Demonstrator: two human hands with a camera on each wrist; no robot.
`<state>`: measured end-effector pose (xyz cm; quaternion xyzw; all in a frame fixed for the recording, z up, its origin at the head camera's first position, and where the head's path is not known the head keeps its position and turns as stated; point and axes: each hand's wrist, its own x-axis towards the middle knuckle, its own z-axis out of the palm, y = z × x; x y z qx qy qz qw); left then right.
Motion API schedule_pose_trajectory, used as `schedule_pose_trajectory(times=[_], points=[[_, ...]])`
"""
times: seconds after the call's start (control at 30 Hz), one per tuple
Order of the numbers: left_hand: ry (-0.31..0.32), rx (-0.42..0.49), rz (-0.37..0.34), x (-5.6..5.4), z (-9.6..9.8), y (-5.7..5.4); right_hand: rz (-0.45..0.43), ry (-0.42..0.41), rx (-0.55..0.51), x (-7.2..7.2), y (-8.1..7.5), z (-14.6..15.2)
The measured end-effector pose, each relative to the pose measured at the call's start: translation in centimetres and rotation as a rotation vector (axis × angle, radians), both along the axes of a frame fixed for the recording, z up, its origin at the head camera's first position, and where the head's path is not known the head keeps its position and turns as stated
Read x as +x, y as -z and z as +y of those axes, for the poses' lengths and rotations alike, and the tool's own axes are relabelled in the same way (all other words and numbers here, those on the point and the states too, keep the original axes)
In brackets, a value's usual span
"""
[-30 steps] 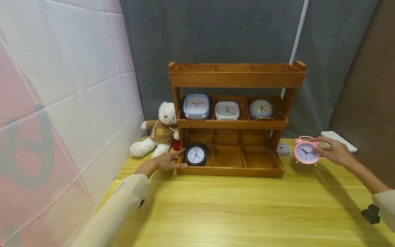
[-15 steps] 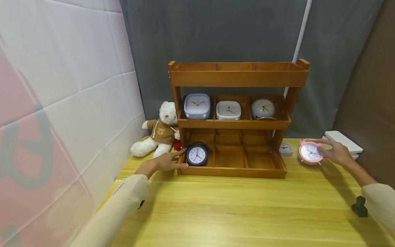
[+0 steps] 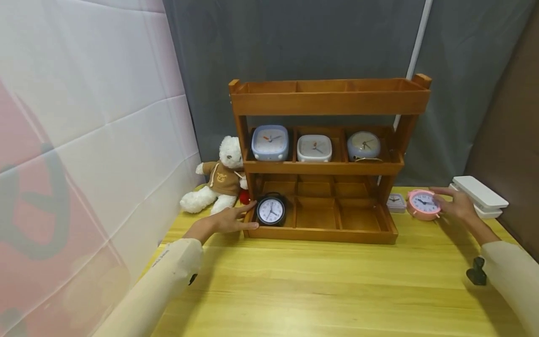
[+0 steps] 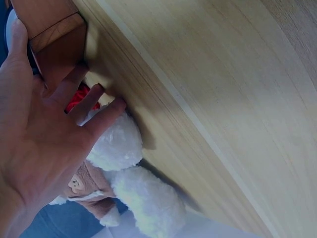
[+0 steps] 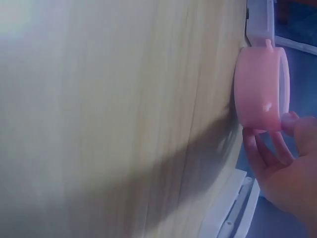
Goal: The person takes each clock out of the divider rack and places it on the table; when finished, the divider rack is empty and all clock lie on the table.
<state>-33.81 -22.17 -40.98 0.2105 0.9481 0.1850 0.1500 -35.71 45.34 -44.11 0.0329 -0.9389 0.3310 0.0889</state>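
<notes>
Three clocks (image 3: 314,149) occupy the middle tier of a wooden rack (image 3: 328,104). The left hand (image 3: 227,220), spread wide, touches its lower left corner beside a black clock (image 3: 271,210). The right hand (image 3: 458,206) pinches a pink clock (image 3: 422,205) by its edge, right of the rack, beside a small pale clock (image 3: 396,201) on the table (image 3: 316,281).

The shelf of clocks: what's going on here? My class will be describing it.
A person's right hand holds the pink clock, face tilted up, beside the small clock right of the shelf. The left hand is at the shelf's lower left, by the black clock in the bottom tier. The blue clock, white clock and greyish clock sit in the middle tier.
</notes>
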Motion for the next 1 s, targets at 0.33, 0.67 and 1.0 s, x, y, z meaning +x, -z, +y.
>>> schedule_pose_trajectory(times=[0.33, 0.67, 1.0], points=[[-0.005, 0.007, 0.001, 0.1, 0.0, -0.1, 0.066, -0.013, -0.036, -0.4, 0.7, -0.6], [0.008, 0.018, 0.002, 0.2, 0.0, 0.0, 0.101, -0.005, -0.033, 1.2, 0.2, -1.6], [0.000, 0.016, 0.000, 0.1, 0.0, -0.1, 0.187, -0.062, 0.003, 2.4, -1.2, -2.5]])
